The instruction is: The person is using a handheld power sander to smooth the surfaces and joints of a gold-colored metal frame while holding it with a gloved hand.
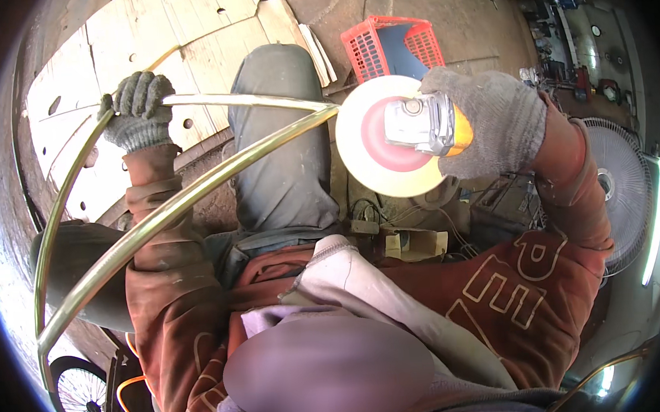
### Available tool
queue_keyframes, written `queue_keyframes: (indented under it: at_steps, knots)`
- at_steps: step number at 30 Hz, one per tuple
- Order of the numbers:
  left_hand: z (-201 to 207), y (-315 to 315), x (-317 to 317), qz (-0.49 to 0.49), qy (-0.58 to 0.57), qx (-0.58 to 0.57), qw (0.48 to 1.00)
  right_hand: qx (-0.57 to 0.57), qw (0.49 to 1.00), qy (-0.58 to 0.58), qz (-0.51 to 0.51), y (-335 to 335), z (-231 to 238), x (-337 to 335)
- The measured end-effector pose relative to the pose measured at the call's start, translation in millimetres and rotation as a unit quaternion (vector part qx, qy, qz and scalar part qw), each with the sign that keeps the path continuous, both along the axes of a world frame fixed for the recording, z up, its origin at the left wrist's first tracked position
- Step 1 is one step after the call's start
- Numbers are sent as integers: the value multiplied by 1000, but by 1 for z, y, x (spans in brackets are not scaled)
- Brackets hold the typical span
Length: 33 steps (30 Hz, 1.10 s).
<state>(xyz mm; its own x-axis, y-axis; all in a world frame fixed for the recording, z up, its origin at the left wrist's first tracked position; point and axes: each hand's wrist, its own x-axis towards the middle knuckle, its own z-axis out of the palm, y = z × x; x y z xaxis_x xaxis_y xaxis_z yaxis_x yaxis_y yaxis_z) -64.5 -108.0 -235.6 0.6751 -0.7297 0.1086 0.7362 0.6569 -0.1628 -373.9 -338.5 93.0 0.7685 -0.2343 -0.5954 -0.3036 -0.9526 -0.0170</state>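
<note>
My left hand [142, 111], in a grey knitted glove, is closed around a shiny bent metal tube frame [195, 189]. The frame's long bars sweep from the lower left across my left arm and thigh, joining in a pointed corner near the middle. My right hand [501, 126], gloved too, grips the yellow and silver angle grinder [424, 125]. Its large round disc [355, 149], pale with a pinkish centre, faces up. The frame's corner lies right at the disc's left edge; whether they touch I cannot tell.
Pale boards [153, 36] with round holes lie at the far left. A red plastic crate [363, 51] stands beyond the disc. To the right is a large fan [618, 183]. A small open cardboard box [414, 245] sits among cables below the grinder. A spoked wheel [79, 394] is at lower left.
</note>
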Motion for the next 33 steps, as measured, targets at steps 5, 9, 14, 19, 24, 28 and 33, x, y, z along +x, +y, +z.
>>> queue_keyframes:
  at_steps: [5, 9, 14, 19, 24, 28, 33]
  knots:
    - [-1, -3, -1, -5, -5, 5, 1000, -15, 998, -34, 46, -1, -6, -6]
    - [4, -1, -2, 0, 0, 5, 1000, -11, 998, -10, 69, 9, -2, -1]
    - [-2, -1, 1, -9, -10, -13, 1000, -17, 996, -16, 90, 21, -5, -3]
    - [4, 0, -2, 4, 0, 16, 1000, -8, 996, -2, 88, 29, -3, 1]
    - [1, -1, -4, 0, -6, -9, 1000, -16, 997, -12, 75, 14, -3, -1]
    - [-1, -2, -3, 0, -12, -10, 1000, -10, 1000, 14, 16, 5, 1, 4]
    - [2, 7, 1, -2, -11, -3, 1000, 18, 999, 21, -37, -17, -2, 4]
